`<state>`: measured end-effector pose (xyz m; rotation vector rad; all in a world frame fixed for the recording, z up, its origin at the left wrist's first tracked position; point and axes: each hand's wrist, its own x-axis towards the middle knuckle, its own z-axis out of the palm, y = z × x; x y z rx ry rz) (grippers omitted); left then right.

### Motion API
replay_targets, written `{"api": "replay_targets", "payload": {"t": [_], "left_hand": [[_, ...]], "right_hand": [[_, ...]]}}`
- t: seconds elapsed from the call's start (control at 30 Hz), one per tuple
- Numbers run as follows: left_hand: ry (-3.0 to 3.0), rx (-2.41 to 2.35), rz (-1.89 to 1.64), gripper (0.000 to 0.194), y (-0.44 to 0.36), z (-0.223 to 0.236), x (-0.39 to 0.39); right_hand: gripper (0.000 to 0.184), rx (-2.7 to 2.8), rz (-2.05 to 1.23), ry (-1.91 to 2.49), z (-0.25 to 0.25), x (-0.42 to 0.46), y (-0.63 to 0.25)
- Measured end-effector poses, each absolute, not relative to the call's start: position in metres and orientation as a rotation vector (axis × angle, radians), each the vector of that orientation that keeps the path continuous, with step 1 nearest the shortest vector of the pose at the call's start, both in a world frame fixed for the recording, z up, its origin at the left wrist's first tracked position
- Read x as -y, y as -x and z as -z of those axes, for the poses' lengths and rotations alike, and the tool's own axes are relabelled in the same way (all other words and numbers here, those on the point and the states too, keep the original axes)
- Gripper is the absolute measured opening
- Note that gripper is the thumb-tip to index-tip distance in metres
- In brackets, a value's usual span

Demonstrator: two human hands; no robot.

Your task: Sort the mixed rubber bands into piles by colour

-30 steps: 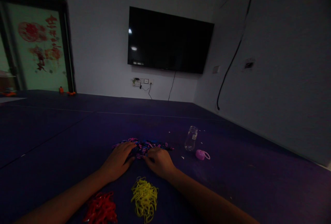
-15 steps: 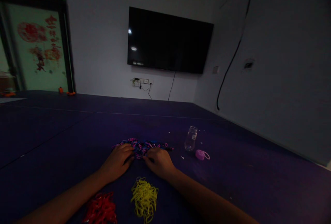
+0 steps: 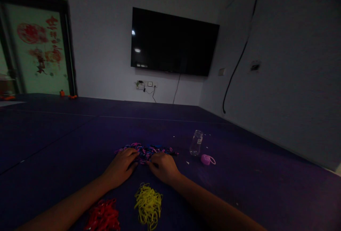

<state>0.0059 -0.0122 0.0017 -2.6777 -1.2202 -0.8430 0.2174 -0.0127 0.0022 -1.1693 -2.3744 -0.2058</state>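
Note:
A spread pile of small pink, blue and dark loops, seemingly rubber bands [image 3: 145,151], lies on the dark purple surface in front of me. My left hand [image 3: 124,164] rests at the pile's left side, fingers stretched over its edge and thumb apart. On the right side, my right hand [image 3: 163,167] touches the pile with bent fingers, its thumb held a little away from them; nothing shows in its grip. Between my forearms is a heap of yellow rubber bands [image 3: 148,204]. A heap of red bands [image 3: 103,216] sits by my left forearm, partly cut off below.
A clear bottle [image 3: 196,143] stands uncapped to the right of the pile. Beside it lies a pink lid with a ring [image 3: 206,159]. Small white scraps are scattered around them. A television [image 3: 174,42] hangs on the far wall, and a black cable [image 3: 237,65] runs down the right wall.
The view has shifted very slightly. Both hands stay at the pile with almost no visible movement.

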Motion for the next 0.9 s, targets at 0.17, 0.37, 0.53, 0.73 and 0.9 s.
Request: {"api": "replay_targets", "payload": {"t": [0.17, 0.37, 0.53, 0.73, 0.9], "left_hand": [[2.667, 1.241, 0.819, 0.032, -0.0055, 0.0000, 0.0107], [2.658, 1.255, 0.795, 0.030, -0.0047, 0.0022, 0.0097], [2.649, 1.259, 0.764, 0.027, -0.0036, 0.0040, 0.0068], [2.650, 1.307, 0.700, 0.030, -0.0028, 0.0057, 0.0043], [2.661, 1.333, 0.674, 0.029, -0.0054, 0.0003, 0.0082]], "right_hand": [[0.026, 2.379, 0.223, 1.161, -0.0005, 0.0109, -0.2179], [0.027, 2.373, 0.224, 1.153, 0.0002, 0.0109, -0.2177], [0.028, 2.374, 0.224, 1.159, -0.0016, 0.0123, -0.2176], [0.027, 2.373, 0.236, 1.134, -0.0009, 0.0119, -0.2174], [0.028, 2.370, 0.253, 1.143, 0.0000, 0.0115, -0.2171]]}}
